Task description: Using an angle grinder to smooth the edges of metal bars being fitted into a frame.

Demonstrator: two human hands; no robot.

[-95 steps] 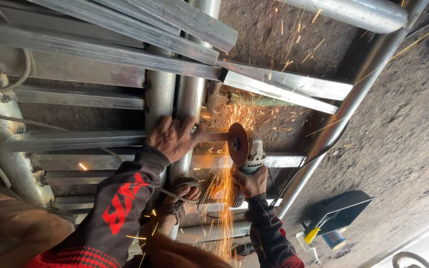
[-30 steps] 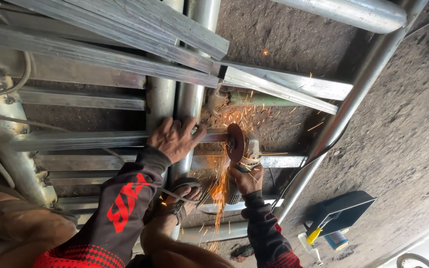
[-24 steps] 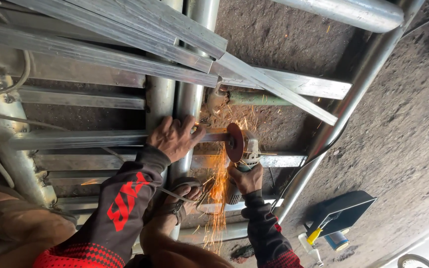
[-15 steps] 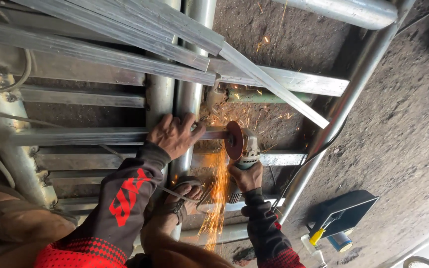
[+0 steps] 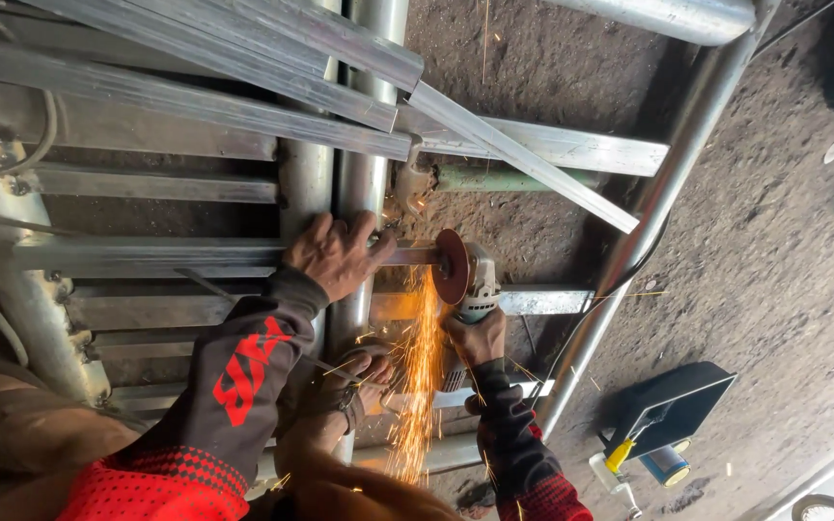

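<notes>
My left hand (image 5: 335,256) presses down on a flat steel bar (image 5: 147,253) that lies across two upright tubes (image 5: 364,145). My right hand (image 5: 480,338) grips an angle grinder (image 5: 478,280), whose reddish disc (image 5: 451,267) bites into the bar's end just right of my left fingers. Orange sparks (image 5: 417,386) stream down towards me from the cut. Below my left hand, a limb with a strap (image 5: 349,376) rests on the lower bars; I cannot tell whether it is a foot or a hand. Both my sleeves are black and red.
A thin loose steel strip (image 5: 523,159) leans diagonally over a cross bar, above a green pipe (image 5: 523,178). A long round tube (image 5: 658,207) slants along the right side. On the dirt ground (image 5: 774,270) lie a black box (image 5: 673,405) and a small blue can (image 5: 668,463).
The loose strip above has swung so its right end points lower and further right. The grinder stays on the bar and the sparks keep falling. My hands hold nearly the same places.
</notes>
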